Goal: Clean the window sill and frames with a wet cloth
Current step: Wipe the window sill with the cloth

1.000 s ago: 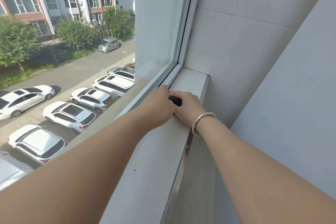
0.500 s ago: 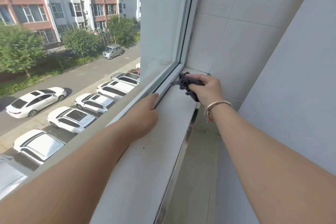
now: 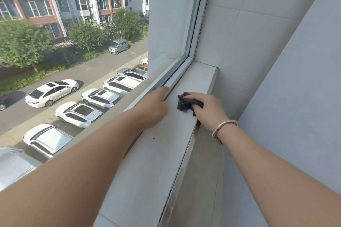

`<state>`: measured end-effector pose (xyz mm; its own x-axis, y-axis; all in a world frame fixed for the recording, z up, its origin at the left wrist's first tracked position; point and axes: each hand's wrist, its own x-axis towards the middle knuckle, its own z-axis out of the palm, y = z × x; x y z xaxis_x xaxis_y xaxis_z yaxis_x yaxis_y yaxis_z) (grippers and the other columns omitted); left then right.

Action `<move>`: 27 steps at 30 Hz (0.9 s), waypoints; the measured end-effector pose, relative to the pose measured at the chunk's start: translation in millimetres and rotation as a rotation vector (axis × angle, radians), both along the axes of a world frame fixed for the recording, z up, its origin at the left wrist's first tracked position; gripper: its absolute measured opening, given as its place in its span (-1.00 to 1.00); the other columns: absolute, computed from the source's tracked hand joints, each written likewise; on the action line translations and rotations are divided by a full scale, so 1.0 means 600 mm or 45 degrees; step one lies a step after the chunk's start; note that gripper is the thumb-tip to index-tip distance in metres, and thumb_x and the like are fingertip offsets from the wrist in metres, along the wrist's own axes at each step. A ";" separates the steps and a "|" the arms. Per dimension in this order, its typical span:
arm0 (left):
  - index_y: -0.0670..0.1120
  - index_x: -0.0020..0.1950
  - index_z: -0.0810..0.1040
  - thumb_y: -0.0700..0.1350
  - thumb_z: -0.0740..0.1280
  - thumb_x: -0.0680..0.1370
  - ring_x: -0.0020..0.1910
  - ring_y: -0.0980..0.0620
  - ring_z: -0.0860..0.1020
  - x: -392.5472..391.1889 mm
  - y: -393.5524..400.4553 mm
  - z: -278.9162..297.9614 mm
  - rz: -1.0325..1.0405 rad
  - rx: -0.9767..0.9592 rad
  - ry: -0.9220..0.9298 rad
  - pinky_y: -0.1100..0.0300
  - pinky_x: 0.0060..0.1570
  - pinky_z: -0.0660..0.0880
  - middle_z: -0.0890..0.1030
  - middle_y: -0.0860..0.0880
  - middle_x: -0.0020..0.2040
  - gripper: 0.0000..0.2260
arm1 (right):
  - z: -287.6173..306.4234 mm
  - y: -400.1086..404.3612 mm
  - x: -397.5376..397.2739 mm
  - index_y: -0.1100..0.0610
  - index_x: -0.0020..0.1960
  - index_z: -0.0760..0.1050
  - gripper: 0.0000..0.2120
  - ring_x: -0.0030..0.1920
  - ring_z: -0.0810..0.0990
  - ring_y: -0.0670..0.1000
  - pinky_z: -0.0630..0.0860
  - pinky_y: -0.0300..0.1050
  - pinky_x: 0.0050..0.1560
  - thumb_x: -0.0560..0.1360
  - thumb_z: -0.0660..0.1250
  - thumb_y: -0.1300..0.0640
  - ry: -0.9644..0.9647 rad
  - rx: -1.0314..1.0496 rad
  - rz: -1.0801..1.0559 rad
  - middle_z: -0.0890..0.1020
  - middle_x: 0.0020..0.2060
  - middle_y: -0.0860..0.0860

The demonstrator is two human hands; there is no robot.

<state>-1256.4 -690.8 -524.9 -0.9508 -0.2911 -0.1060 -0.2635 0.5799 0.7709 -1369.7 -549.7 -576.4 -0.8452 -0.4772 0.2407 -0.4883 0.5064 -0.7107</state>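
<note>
Sill [image 3: 153, 162], near stretch: dark speck [image 3: 153, 138] | right wrist: bracelet [image 3: 223, 129] | left hand [image 3: 153, 109] at sill's window edge, one digit straight along the frame [image 3: 177, 77], other fingers hidden | right hand [image 3: 209, 111], fingers curled together, grips dark cloth [image 3: 185, 104], pressing it on the sill toward its far end | beyond glass: parked cars [image 3: 79, 112].

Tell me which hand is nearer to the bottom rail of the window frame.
Left. The left hand touches the bottom rail with a fingertip; the right hand sits farther in on the sill, gripping the cloth, apart from the rail.
</note>
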 end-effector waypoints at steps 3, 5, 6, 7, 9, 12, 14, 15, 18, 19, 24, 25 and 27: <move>-0.03 0.54 0.11 -0.32 0.01 0.57 0.46 -0.04 0.22 0.006 0.004 0.009 0.003 -0.006 -0.020 0.23 0.29 0.24 0.17 -0.05 0.53 -0.46 | 0.014 0.008 0.099 0.02 0.12 0.63 -0.54 0.13 0.54 -0.13 0.46 -0.37 0.07 0.43 0.18 0.42 -0.024 0.007 0.195 0.59 0.17 -0.20; -0.03 0.54 0.10 -0.31 0.00 0.57 0.49 -0.01 0.16 0.017 0.006 0.011 -0.008 -0.010 -0.048 0.25 0.32 0.16 0.16 -0.05 0.53 -0.46 | 0.021 0.014 0.147 0.02 0.09 0.64 -0.52 0.18 0.51 -0.17 0.40 -0.35 0.20 0.40 0.17 0.44 -0.077 0.053 0.329 0.60 0.15 -0.22; -0.03 0.54 0.10 -0.31 -0.01 0.58 0.49 -0.02 0.15 0.022 0.007 0.013 -0.022 -0.026 -0.067 0.23 0.34 0.14 0.16 -0.05 0.53 -0.47 | 0.025 0.021 0.163 0.04 0.07 0.65 -0.52 0.17 0.52 -0.17 0.41 -0.36 0.19 0.40 0.16 0.46 -0.180 0.068 0.401 0.61 0.14 -0.19; -0.06 0.54 0.11 -0.30 -0.01 0.58 0.48 -0.02 0.17 0.028 0.010 0.018 -0.029 -0.045 -0.091 0.20 0.35 0.14 0.18 -0.06 0.51 -0.49 | 0.034 0.028 0.174 0.07 0.04 0.66 -0.53 0.14 0.56 -0.16 0.45 -0.37 0.13 0.40 0.15 0.48 -0.323 0.070 0.471 0.62 0.13 -0.15; -0.09 0.43 0.28 -0.30 0.00 0.60 0.26 -0.02 0.37 0.039 0.018 0.035 -0.019 -0.032 -0.116 0.18 0.20 0.28 0.38 -0.05 0.31 -0.59 | 0.060 0.041 0.174 0.09 0.01 0.66 -0.55 0.00 0.62 -0.08 0.51 -0.36 -0.11 0.42 0.15 0.50 -0.571 0.010 0.503 0.66 0.06 -0.05; 0.06 -0.05 0.31 -0.32 0.01 0.56 -0.20 0.12 0.28 0.069 0.026 0.049 -0.006 -0.063 -0.161 0.33 -0.29 0.18 0.29 0.08 -0.14 -0.73 | 0.080 0.050 0.136 0.09 -0.02 0.65 -0.60 -0.25 0.59 0.04 0.50 -0.23 -0.32 0.47 0.18 0.49 -0.638 -0.290 0.225 0.67 -0.05 0.17; -0.01 0.04 0.24 -0.32 0.01 0.54 -0.14 0.06 0.29 0.099 0.018 0.046 -0.003 -0.083 -0.175 0.34 -0.31 0.12 0.28 0.06 -0.11 -0.78 | 0.085 0.037 0.096 0.12 -0.03 0.63 -0.62 -0.31 0.57 0.03 0.57 -0.25 -0.30 0.46 0.19 0.51 -0.507 -0.405 0.045 0.66 -0.01 0.21; -0.04 0.09 0.26 -0.32 0.02 0.54 -0.05 0.02 0.33 0.114 0.012 0.038 0.000 -0.092 -0.179 0.34 -0.27 0.18 0.32 0.05 -0.05 -0.77 | 0.081 0.027 0.075 0.11 -0.03 0.63 -0.62 -0.33 0.58 0.03 0.59 -0.25 -0.29 0.45 0.19 0.50 -0.429 -0.396 -0.012 0.65 0.00 0.20; -0.03 0.48 0.21 -0.31 0.02 0.55 0.42 0.01 0.26 0.160 -0.003 0.018 0.018 -0.106 -0.135 0.26 0.21 0.24 0.30 0.04 0.43 -0.50 | 0.052 -0.016 0.042 0.11 0.03 0.63 -0.63 -0.26 0.61 0.05 0.62 -0.19 -0.22 0.45 0.20 0.46 -0.230 -0.239 -0.116 0.64 0.05 0.13; -0.01 0.52 0.14 -0.32 0.01 0.55 0.48 0.04 0.18 0.169 -0.005 0.014 0.023 -0.105 -0.119 0.27 0.26 0.18 0.21 0.05 0.51 -0.46 | 0.041 -0.027 0.040 0.12 0.07 0.63 -0.63 -0.22 0.62 0.08 0.62 -0.14 -0.17 0.45 0.19 0.44 -0.193 -0.181 -0.145 0.63 0.08 0.12; 0.04 0.53 0.11 -0.30 0.00 0.56 0.47 0.04 0.20 0.195 -0.008 0.002 0.069 -0.066 -0.065 0.30 0.16 0.22 0.16 0.07 0.53 -0.45 | 0.008 -0.082 0.088 0.14 0.26 0.50 -0.66 0.24 0.46 0.09 0.38 -0.01 0.28 0.53 0.18 0.29 0.113 0.231 0.090 0.51 0.24 0.06; 0.05 0.53 0.12 -0.31 0.00 0.55 0.47 0.05 0.20 0.201 -0.009 -0.001 0.072 -0.058 -0.059 0.29 0.19 0.22 0.17 0.07 0.52 -0.44 | 0.004 -0.087 0.098 0.16 0.29 0.47 -0.67 0.28 0.41 0.10 0.35 0.00 0.30 0.54 0.17 0.27 0.173 0.308 0.121 0.48 0.26 0.07; 0.04 0.53 0.13 -0.33 0.00 0.54 0.47 0.07 0.19 0.209 -0.012 -0.005 0.077 -0.029 -0.042 0.29 0.23 0.19 0.18 0.07 0.52 -0.43 | 0.003 -0.085 0.115 0.18 0.29 0.44 -0.68 0.29 0.37 0.10 0.30 -0.06 0.32 0.55 0.17 0.26 0.221 0.353 0.172 0.45 0.25 0.09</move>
